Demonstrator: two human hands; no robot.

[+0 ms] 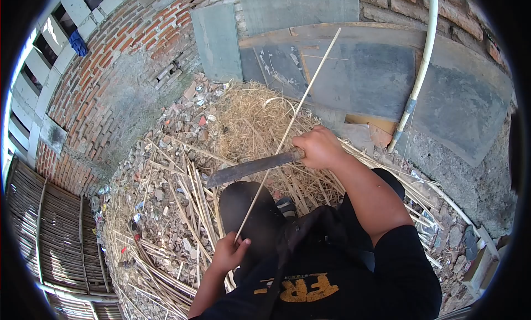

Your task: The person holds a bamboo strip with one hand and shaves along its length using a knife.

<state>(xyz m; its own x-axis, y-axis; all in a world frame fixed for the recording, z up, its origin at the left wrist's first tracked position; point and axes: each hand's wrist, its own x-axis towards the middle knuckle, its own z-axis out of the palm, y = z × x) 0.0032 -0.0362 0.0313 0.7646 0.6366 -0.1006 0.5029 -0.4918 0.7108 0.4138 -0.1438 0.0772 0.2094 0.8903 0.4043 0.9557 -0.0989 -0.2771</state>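
Note:
My right hand [319, 147] is closed around the handle of a machete [249, 170], its long dark blade pointing left above my knee. A thin, pale bamboo strip [303, 101] runs diagonally from my lap up toward the grey panels. Near its lower end my left hand [229, 253] grips the strip, thumb raised beside it. The blade crosses the strip just left of my right hand; whether they touch I cannot tell. Below the blade is my dark-clad knee [249, 206].
Fine shavings [249, 118] are heaped in front of me. Split bamboo strips [193, 192] lie on rubble at my left, with more strips [420, 198] at my right. Grey panels [376, 71] and a white pipe [423, 71] lean at the brick wall [121, 48]. A bamboo screen [61, 237] stands far left.

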